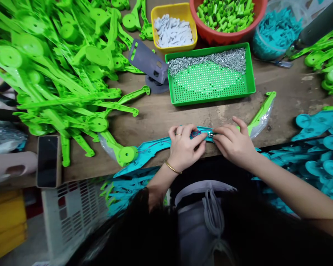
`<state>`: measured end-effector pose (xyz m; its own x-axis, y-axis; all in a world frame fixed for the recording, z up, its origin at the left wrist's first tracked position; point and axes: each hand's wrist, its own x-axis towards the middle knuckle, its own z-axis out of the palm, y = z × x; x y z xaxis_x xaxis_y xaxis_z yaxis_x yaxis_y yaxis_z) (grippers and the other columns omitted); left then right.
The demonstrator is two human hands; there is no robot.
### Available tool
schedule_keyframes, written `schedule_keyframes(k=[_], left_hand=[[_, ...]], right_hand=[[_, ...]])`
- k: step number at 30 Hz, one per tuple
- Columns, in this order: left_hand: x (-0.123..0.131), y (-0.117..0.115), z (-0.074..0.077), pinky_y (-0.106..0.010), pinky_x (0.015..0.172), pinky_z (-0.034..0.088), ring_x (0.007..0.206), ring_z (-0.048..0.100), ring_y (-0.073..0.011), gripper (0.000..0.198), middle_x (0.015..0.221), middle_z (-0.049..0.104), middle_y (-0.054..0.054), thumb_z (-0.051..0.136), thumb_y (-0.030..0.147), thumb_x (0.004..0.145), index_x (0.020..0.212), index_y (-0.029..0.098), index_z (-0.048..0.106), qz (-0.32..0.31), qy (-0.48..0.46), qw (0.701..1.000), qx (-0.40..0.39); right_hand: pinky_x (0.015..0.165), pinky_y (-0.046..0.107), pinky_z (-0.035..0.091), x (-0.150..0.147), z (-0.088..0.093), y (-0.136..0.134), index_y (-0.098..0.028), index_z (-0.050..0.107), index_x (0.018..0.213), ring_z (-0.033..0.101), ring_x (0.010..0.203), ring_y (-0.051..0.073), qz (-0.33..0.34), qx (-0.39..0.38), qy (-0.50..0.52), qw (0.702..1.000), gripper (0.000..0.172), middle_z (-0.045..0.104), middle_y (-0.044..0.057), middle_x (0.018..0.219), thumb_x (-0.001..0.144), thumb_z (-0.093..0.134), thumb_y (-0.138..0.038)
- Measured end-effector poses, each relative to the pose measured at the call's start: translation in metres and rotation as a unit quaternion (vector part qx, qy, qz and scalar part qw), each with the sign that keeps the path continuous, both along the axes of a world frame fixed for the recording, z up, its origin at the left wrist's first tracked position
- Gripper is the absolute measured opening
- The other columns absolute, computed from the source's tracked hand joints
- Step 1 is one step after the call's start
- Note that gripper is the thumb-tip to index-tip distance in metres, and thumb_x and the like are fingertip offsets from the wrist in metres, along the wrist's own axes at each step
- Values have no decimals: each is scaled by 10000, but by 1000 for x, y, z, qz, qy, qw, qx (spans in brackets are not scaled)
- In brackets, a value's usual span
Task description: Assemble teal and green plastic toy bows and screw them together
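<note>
A long curved plastic piece (155,146), blue in the middle with green ends, lies along the table's front edge, thin dark wires inside its blue shell. My left hand (186,145), with a ring and a bracelet, is closed on the middle of the blue shell. My right hand (231,142) is beside it on the right, thumb and index finger pinched at a small metallic part (211,135) in the shell. The green right end (262,114), partly in clear wrap, reaches past my right hand. The green left end (128,155) rests by the table edge.
A green tray (211,96) of screws stands behind my hands. Behind it are a yellow bin (174,46), a red bowl (227,36) and a clear tub (269,51). Green parts (58,74) pile up at left, near a phone (48,161). Blue parts (327,162) lie at right.
</note>
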<state>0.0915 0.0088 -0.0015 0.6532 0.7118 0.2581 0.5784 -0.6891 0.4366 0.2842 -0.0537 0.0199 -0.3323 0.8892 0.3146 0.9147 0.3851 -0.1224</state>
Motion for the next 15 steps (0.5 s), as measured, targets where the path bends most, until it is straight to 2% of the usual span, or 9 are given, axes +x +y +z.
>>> schedule_keyframes(k=[4,7,11,15], left_hand=[[0,0,-1,-468,938,308,972,513,-234,209,1052,615,-79,593,398,890,1007,300,737,-1,3,1000,20],[0,0,-3,-473,947,299,982,507,-232,190,1053,617,-71,582,368,903,1008,316,732,-4,8,1000,26],[-1,1,-4,-478,949,303,996,502,-232,183,1066,616,-60,576,357,907,1009,343,728,-6,26,999,30],[-1,0,-3,-483,953,306,1006,494,-232,184,1082,612,-52,566,326,913,997,356,727,-11,33,999,29]], right_hand=[[1108,467,286,-3,-2,2,-175,620,867,599,957,185,-27,-2,3,1000,135,696,60,1022,919,498,-198],[1121,488,264,-3,-3,3,-185,612,876,592,977,194,-29,-33,23,999,143,690,55,1044,926,483,-222],[1134,534,227,-4,-4,5,-181,604,874,579,980,210,-68,-78,56,993,141,670,70,1043,916,485,-244],[1140,540,218,-8,-5,7,-182,606,878,576,995,213,-40,-90,56,994,148,667,68,1061,918,479,-247]])
